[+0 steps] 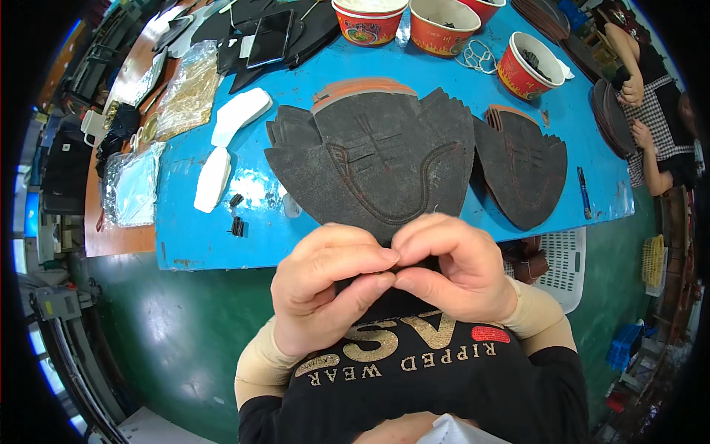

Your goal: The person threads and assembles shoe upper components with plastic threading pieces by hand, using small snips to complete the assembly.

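My left hand (325, 285) and my right hand (455, 266) meet fingertip to fingertip at the table's near edge, just in front of my chest. Both are pinched closed; whatever lies between the fingertips is hidden or too small to name. Just beyond them is a stack of dark grey, stitched shoe-upper pieces (384, 163) with orange-brown edges at the far side. A smaller stack of similar dark pieces (525, 166) lies to its right. Left of the large stack are small black bits (237, 226) and two white curved pieces, one farther (242, 116) and one nearer (213, 180).
The blue table (200, 248) also bears red paper tubs (529, 66), a white cord loop (477, 57), a slim dark tool (584, 192) and a phone (271, 38). Plastic bags (186, 92) lie left. A white basket (562, 266) stands below. Another person (658, 118) is at the right.
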`<state>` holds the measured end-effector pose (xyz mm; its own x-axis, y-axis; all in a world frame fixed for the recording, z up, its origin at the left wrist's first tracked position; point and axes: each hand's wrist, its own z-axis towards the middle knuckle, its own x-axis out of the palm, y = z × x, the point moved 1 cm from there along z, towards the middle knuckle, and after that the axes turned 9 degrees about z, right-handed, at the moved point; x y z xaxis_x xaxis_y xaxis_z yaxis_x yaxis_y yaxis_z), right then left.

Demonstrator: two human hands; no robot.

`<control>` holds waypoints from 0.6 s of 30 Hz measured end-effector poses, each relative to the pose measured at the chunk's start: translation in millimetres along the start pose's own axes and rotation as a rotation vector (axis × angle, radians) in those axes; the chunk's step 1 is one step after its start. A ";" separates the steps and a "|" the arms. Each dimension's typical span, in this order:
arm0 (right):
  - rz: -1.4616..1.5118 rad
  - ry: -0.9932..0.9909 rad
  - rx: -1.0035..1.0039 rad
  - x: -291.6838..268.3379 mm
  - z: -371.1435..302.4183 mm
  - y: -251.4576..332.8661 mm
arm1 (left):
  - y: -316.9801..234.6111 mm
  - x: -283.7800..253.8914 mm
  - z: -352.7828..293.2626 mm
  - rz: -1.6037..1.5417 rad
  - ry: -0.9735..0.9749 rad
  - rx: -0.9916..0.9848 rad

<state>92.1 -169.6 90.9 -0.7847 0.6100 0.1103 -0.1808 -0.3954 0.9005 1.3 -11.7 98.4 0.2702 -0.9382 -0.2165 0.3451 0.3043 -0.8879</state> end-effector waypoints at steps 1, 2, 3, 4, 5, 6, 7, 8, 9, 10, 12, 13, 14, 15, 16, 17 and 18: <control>0.011 -0.005 -0.003 0.8 -1.0 -0.5 | 4.8 1.7 -1.9 -0.059 -0.023 -0.002; 0.012 -0.006 -0.005 1.5 -2.2 -0.7 | 9.1 2.6 -3.1 -0.118 -0.047 -0.003; 0.083 -0.041 0.081 1.6 -3.5 -1.5 | 10.5 3.2 -3.7 -0.117 -0.046 -0.003; 0.153 -0.075 0.168 1.7 -4.6 -2.4 | 11.1 3.7 -4.1 -0.125 -0.034 0.038; 0.153 -0.075 0.167 2.0 -5.1 -2.7 | 11.0 3.9 -4.1 -0.133 -0.021 0.080; 0.148 -0.065 0.150 2.6 -5.9 -3.5 | 10.0 4.0 -4.1 -0.132 -0.024 0.078; 0.143 -0.055 0.133 3.2 -6.4 -4.3 | 7.7 4.1 -3.4 -0.045 -0.026 0.096; 0.138 -0.045 0.116 3.7 -6.5 -5.1 | 5.7 4.2 -3.1 0.042 -0.027 0.114; 0.136 -0.046 0.117 4.0 -5.9 -5.6 | 4.9 4.2 -2.7 0.040 -0.026 0.114; 0.070 -0.029 0.058 4.2 -4.8 -5.8 | 4.1 4.4 -2.5 0.087 -0.025 0.130; 0.003 -0.015 0.003 4.5 -3.6 -4.5 | 3.4 2.9 -0.8 0.131 -0.021 0.144; 0.323 -0.034 0.189 4.8 -3.0 -3.3 | 3.0 1.1 0.9 0.160 0.008 0.209; 0.642 -0.054 0.374 5.0 -2.4 -1.2 | 3.3 -0.4 2.2 0.188 0.037 0.274; 0.680 0.002 0.507 0.8 0.6 2.5 | 4.5 -2.8 2.3 0.190 0.033 0.271; 0.681 0.006 0.511 -2.8 1.6 2.3 | 5.4 -4.9 2.1 0.171 0.055 0.304; 0.743 0.057 0.545 -5.1 2.4 1.9 | 6.1 -6.1 2.0 0.151 0.077 0.337; 0.802 0.102 0.576 -6.6 3.1 2.1 | 5.4 -5.3 4.0 0.146 0.078 0.336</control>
<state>98.7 -172.3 93.3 -0.6009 0.2356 0.7638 0.7204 -0.2543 0.6452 5.3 -4.4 96.4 0.2732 -0.8868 -0.3726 0.5872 0.4606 -0.6656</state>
